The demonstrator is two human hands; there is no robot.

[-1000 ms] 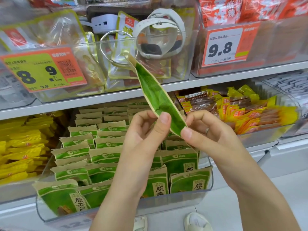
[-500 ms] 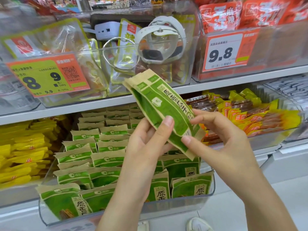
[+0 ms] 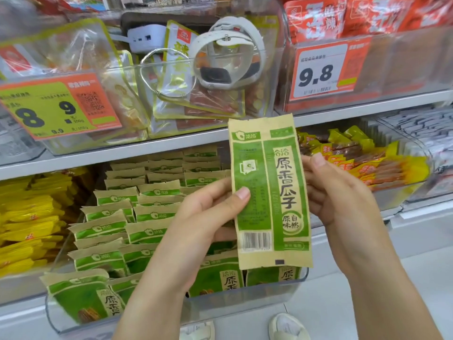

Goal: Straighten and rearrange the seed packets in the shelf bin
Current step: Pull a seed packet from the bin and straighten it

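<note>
Since a moment earlier, the packet [image 3: 268, 192] had turned from edge-on to upright, its back facing the camera, likely for checking before reshelving. It was held above the bin's [image 3: 245, 303] front right corner. Left hand [image 3: 208, 217] pinched its left edge, thumb on top; right hand [image 3: 335, 192] gripped its right edge, fingers curled behind.

Two bare forearms enter from the bottom edge, no sleeves visible on either up to where the frame cuts them off. Left hand [image 3: 206, 217] bare, no watch or band at the wrist, thumbnail short and unpainted. Right hand [image 3: 343, 200] bare too, nails short and plain, no bracelet; a ring cannot be made out. Two light-coloured shoes at the bottom edge, left shoe [image 3: 197, 331] and right shoe [image 3: 288, 327], white or pale grey, rounded toes.
</note>
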